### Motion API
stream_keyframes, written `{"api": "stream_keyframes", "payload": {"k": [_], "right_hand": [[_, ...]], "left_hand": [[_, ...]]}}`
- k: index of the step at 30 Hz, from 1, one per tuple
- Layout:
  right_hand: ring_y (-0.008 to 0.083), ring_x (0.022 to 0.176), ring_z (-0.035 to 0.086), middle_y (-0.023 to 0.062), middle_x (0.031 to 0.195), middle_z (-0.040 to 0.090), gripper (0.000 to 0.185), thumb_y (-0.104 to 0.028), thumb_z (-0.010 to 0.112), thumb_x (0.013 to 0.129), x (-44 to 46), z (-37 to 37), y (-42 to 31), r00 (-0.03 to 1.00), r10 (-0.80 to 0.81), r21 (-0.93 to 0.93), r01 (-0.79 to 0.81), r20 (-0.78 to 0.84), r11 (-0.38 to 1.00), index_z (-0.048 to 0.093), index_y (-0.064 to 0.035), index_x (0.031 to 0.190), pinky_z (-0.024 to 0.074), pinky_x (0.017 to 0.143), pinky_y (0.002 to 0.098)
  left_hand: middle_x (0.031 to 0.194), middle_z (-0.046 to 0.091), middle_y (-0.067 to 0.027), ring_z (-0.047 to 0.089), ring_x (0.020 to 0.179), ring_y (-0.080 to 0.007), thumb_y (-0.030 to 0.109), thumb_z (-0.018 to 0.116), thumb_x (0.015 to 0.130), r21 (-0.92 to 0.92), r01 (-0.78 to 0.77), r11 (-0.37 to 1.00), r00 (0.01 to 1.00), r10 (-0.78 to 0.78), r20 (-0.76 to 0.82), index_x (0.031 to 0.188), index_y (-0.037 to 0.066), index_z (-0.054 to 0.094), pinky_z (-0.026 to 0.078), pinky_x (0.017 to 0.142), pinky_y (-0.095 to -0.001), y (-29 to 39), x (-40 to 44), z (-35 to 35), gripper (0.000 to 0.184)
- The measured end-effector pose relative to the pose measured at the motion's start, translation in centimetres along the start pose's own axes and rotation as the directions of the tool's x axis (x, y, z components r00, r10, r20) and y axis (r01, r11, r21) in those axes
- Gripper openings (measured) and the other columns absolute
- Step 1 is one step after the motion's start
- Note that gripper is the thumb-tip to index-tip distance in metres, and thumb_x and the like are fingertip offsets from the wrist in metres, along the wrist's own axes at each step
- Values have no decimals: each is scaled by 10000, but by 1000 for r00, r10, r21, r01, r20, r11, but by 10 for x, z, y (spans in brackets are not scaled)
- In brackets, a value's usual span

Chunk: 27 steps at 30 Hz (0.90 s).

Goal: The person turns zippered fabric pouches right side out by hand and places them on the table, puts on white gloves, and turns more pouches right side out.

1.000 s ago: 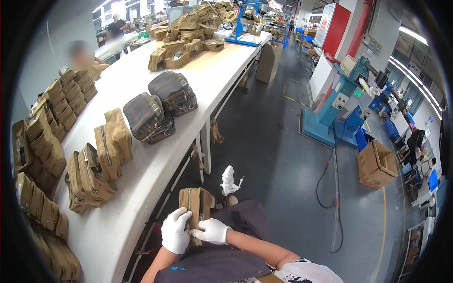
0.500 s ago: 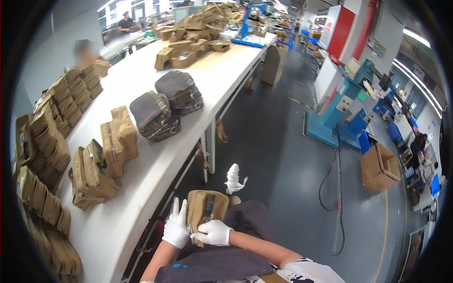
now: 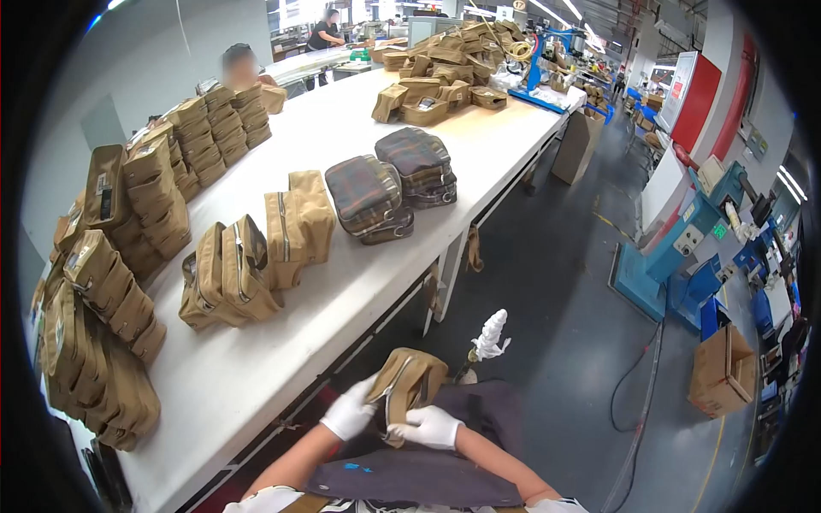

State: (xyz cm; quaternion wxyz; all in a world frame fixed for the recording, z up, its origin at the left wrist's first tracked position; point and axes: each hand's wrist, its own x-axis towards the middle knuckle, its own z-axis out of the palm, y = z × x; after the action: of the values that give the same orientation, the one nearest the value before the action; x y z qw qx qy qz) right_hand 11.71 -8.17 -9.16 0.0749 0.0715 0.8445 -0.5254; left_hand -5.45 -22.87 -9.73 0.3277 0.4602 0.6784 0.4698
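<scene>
A tan zippered bag point(image 3: 413, 376) is held tilted above my lap, at the bottom centre. My left hand point(image 3: 349, 412), in a white glove, closes on the bag's left side. My gloved right hand point(image 3: 430, 427) grips its lower right edge. Beside the bag, on the white table point(image 3: 333, 299), several tan bags point(image 3: 227, 274) stand upright. Behind them are plaid bags point(image 3: 363, 192) in two stacks.
Tall rows of tan bags point(image 3: 103, 368) line the table's left side. A heap of tan bags point(image 3: 462, 51) lies at the far end. A person point(image 3: 244, 68) is behind the table. At right are a blue machine point(image 3: 658, 265) and a cardboard box point(image 3: 723, 368).
The view has swung left, so the table appears further right. The bag has turned and tilted in my hands. My left hand, earlier with fingers spread beside it, has closed on it.
</scene>
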Motion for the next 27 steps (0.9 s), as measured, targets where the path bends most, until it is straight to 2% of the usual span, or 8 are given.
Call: {"api": "stream_keyframes", "payload": {"k": [2, 3, 6, 9, 16, 22, 23, 27], "right_hand": [[192, 806, 670, 143, 889, 707, 352, -361, 639, 929, 2, -5, -17, 978, 55, 375, 25, -199, 927, 690, -18, 990, 504, 754, 297], [324, 799, 662, 181, 880, 697, 534, -540, 580, 911, 2, -24, -28, 954, 280, 70, -274, -102, 959, 675, -17, 964, 495, 735, 392], [379, 824, 649, 198, 863, 677, 455, -488, 575, 912, 9, -7, -2, 959, 113, 134, -80, -259, 988, 672, -44, 888, 493, 708, 440], [388, 802, 643, 202, 830, 667, 436, -477, 559, 914, -2, -37, -52, 974, 186, -221, -212, -130, 952, 674, -58, 874, 494, 694, 439], [374, 762, 645, 195, 792, 667, 558, -571, 502, 935, -3, -24, -33, 977, -39, -118, 14, -208, 993, 686, -52, 849, 500, 691, 432], [97, 674, 610, 81, 719, 670, 371, -379, 651, 935, -42, -32, -40, 999, -37, 175, 29, 41, 984, 714, -18, 876, 493, 668, 273], [76, 686, 592, 75, 728, 667, 361, -369, 654, 937, -49, -34, -47, 989, -141, 174, 146, -41, 974, 718, -16, 901, 492, 675, 260], [107, 736, 636, 74, 783, 687, 296, -325, 670, 928, -61, -26, -24, 977, 21, 410, 70, -213, 909, 719, -35, 960, 515, 704, 288]], "left_hand": [[1188, 602, -198, 592, 1142, -326, 0, 501, 883, 35, 43, 998, 996, -41, -75, 1334, 36, 488, 467, 961, -363, 16, -14, 19, 452], [1173, 605, -194, 596, 1130, -323, -5, 496, 882, 47, -2, 999, 998, 5, -63, 1331, 36, 490, 466, 961, -359, 19, -14, 27, 451], [1178, 597, -183, 608, 1086, -346, 16, 569, 859, -31, 29, 999, 998, -31, -57, 1333, 53, 502, 480, 939, -366, 34, -11, 30, 480], [1181, 606, -184, 621, 1055, -364, 155, 776, 750, 388, 32, 921, 936, 108, -334, 1380, 83, 461, 523, 865, -406, 74, 2, 19, 709], [1225, 591, -173, 640, 982, -367, 246, 671, 844, 523, 61, 850, 966, 82, -246, 1434, 116, 393, 532, 819, -425, 81, 20, 14, 665], [1246, 589, -199, 625, 1037, -385, 243, 652, 868, 532, 44, 846, 940, 145, -308, 1438, 115, 396, 513, 879, -430, 65, 29, -21, 637], [1257, 580, -236, 597, 1118, -386, 205, 647, 867, 352, 197, 915, 948, -86, -308, 1422, 80, 414, 481, 949, -420, 66, 27, -37, 614], [1312, 568, -209, 525, 1257, -321, -1, 514, 867, 145, -84, 986, 969, 114, -218, 1310, 9, 545, 395, 1079, -366, 30, 26, -27, 444]]}}
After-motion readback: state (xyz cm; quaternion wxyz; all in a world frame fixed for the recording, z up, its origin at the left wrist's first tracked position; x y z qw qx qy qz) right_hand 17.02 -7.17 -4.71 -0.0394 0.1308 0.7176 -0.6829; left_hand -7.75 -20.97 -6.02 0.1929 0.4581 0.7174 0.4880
